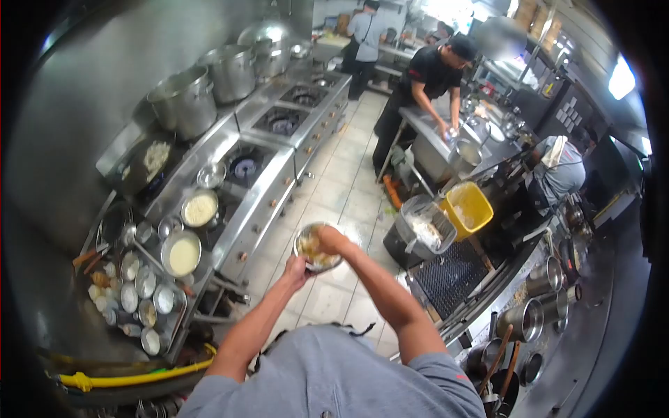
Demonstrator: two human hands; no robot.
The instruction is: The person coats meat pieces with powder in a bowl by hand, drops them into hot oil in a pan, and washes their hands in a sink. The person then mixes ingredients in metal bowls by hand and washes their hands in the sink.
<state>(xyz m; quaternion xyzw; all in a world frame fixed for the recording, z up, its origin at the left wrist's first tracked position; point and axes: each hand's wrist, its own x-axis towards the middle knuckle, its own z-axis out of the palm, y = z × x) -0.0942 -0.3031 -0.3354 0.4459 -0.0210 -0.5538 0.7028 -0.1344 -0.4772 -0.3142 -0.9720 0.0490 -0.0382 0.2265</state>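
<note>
A metal bowl (299, 245) with pale yellowish food in it is held out in front of me over the tiled floor. Closed on the bowl's near left rim is my left hand (296, 270). My right hand (332, 241) reaches down into the bowl, its fingers curled in among the food. Whatever those fingers grip is too small and hidden to name. To the left on the stove counter sit a pan of creamy pale liquid (184, 253) and a bowl of pale grated-looking food (200, 209).
Left are gas burners (245, 166), large stock pots (182, 104), a wok (150, 167) and several small seasoning containers (145, 282). A yellow bin (468, 209) and grey bin (424, 228) stand right. A co-worker (432, 87) works at a sink; others are farther off.
</note>
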